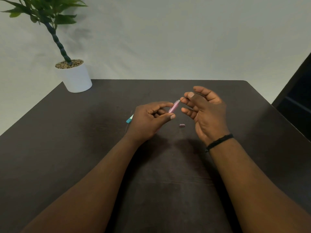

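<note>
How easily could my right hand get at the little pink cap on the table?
Probably yes: the cap lies bare on the table beside the right hand, nothing between them. But that hand pinches a thin rod at the pencil tip, so it would likely have to let go first.

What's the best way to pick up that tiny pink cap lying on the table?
Probably pinch the pink cap across its narrow middle, thumb and finger on its long sides, coming straight down from above. It lies on its side on the table, with bare tabletop around it.
</note>
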